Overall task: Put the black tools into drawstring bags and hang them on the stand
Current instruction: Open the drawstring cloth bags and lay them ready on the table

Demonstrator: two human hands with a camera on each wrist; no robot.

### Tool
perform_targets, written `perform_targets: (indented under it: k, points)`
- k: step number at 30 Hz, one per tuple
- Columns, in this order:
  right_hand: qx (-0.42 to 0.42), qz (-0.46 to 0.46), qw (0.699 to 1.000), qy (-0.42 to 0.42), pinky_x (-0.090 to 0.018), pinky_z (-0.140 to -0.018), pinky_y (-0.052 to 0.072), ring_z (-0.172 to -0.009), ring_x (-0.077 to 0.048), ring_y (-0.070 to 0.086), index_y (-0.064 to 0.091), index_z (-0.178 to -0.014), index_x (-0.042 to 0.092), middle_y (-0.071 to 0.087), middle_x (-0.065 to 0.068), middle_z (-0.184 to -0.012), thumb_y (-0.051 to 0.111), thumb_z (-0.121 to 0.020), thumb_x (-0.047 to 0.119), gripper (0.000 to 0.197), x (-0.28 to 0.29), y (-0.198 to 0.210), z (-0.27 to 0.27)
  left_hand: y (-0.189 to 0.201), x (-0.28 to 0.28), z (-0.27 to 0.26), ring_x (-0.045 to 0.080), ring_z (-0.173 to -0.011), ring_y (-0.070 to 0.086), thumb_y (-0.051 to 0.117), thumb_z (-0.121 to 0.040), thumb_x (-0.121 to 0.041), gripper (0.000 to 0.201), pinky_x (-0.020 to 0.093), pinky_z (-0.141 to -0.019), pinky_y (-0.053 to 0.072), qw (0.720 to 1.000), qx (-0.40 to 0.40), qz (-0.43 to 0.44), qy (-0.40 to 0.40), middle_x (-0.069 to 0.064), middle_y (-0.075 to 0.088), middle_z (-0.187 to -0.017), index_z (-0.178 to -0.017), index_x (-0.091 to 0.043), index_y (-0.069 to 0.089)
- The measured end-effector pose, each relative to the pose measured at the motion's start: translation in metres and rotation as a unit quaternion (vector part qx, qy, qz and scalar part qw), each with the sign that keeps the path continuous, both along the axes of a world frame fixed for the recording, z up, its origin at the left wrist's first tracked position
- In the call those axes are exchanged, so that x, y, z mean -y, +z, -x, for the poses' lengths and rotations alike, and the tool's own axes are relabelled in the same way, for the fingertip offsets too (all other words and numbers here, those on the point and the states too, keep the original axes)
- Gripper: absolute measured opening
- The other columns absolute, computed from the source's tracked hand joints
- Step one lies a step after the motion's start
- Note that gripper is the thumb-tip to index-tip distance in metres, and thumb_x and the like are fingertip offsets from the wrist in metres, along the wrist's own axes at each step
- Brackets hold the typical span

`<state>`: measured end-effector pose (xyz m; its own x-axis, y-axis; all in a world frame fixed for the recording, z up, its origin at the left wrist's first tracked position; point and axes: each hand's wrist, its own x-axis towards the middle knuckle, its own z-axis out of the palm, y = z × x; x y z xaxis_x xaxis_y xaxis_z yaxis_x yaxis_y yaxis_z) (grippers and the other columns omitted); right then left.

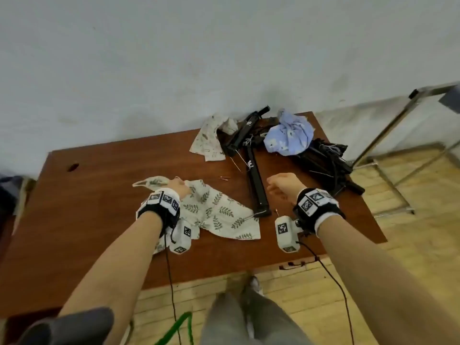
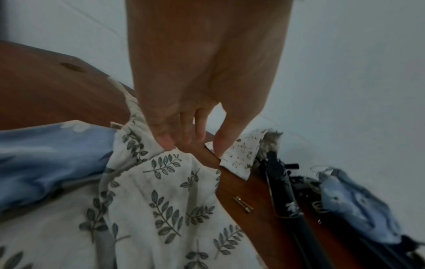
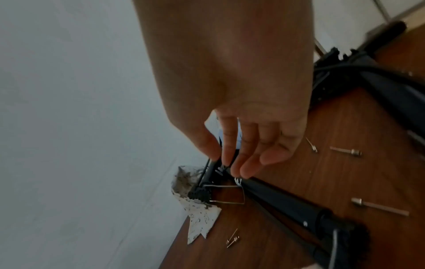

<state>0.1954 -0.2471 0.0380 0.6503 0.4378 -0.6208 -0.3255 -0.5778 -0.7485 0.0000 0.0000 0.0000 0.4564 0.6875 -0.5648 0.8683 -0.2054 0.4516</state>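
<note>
A cream leaf-print drawstring bag [image 1: 219, 212] [image 2: 161, 200] lies flat in the middle of the brown table [image 1: 99, 195]. My left hand [image 1: 179, 188] [image 2: 193, 145] holds its gathered rim at the far edge, with the thumb apart from the cloth. Just right of the bag lies a long black tool [image 1: 257, 192] [image 3: 287, 202], pointing away from me. My right hand [image 1: 276, 188] [image 3: 227, 163] hovers beside and above it with relaxed fingers and holds nothing. More black tools [image 1: 326, 160] are heaped at the back right, under a crumpled blue bag [image 1: 291, 135] [image 2: 356, 205].
A second cream printed bag [image 1: 209, 143] [image 3: 200, 214] lies at the back against the wall. Small metal pins [image 1: 224, 178] [image 3: 379, 206] are scattered around the long tool. A metal stand [image 1: 388, 130] rises on the floor to the right of the table.
</note>
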Motion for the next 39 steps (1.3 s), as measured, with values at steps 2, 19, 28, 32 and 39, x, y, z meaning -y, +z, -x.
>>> perform_targets:
  k: [2, 19, 28, 32, 39]
  points:
    - [-0.021, 0.019, 1.0, -0.009, -0.022, -0.044, 0.032, -0.053, -0.015, 0.053, 0.06, -0.086, 0.009, 0.062, -0.009, -0.072, 0.058, -0.092, 0.012, 0.007, -0.014, -0.011, -0.007, -0.008, -0.012, -0.009, 0.035, -0.116, 0.054, 0.055, -0.088, -0.006, 0.059, 0.035, -0.081, 0.049, 1.0, -0.002, -0.015, -0.015, 0.017, 0.045, -0.141, -0.143, -0.01, 0.035]
    - [0.132, 0.013, 0.976, 0.175, -0.029, -0.085, 0.053, -0.092, -0.016, 0.062, 0.062, -0.114, 0.019, 0.064, -0.001, -0.106, 0.062, -0.086, 0.007, 0.031, -0.099, -0.011, 0.048, 0.029, -0.034, -0.013, 0.014, -0.072, 0.051, 0.049, -0.089, -0.005, 0.016, 0.028, -0.068, 0.036, 0.925, 0.102, 0.048, -0.363, 0.0, 0.054, -0.078, -0.084, -0.021, 0.051]
    - [0.244, -0.09, 0.938, 0.227, -0.031, -0.063, 0.05, -0.074, -0.016, 0.062, 0.065, -0.105, 0.021, 0.067, 0.0, -0.089, 0.061, -0.072, 0.005, 0.037, -0.083, 0.106, 0.065, 0.154, -0.021, -0.036, 0.007, -0.085, 0.062, 0.072, -0.079, -0.004, 0.033, 0.015, -0.073, 0.05, 0.849, 0.331, 0.076, -0.404, -0.005, 0.065, -0.098, -0.103, -0.021, 0.056]
    - [0.285, -0.133, 0.944, 0.102, -0.035, -0.071, 0.047, -0.077, -0.023, 0.061, 0.068, -0.088, 0.009, 0.065, -0.006, -0.083, 0.062, -0.08, -0.002, 0.016, -0.037, 0.122, 0.068, 0.162, -0.015, -0.042, 0.001, -0.081, 0.062, 0.078, -0.078, -0.022, 0.027, 0.019, -0.072, 0.049, 0.854, 0.315, 0.088, -0.405, -0.009, 0.067, -0.091, -0.099, -0.019, 0.062]
    - [0.159, -0.235, 0.948, 0.141, -0.044, -0.097, 0.048, -0.116, -0.028, 0.057, 0.057, -0.122, 0.008, 0.058, -0.011, -0.127, 0.058, -0.08, 0.026, 0.046, 0.015, 0.163, 0.091, 0.194, 0.027, -0.037, 0.003, -0.081, 0.062, 0.063, -0.089, -0.013, 0.01, 0.023, -0.074, 0.05, 0.725, 0.412, 0.091, -0.544, -0.004, 0.068, -0.085, -0.09, -0.011, 0.073]
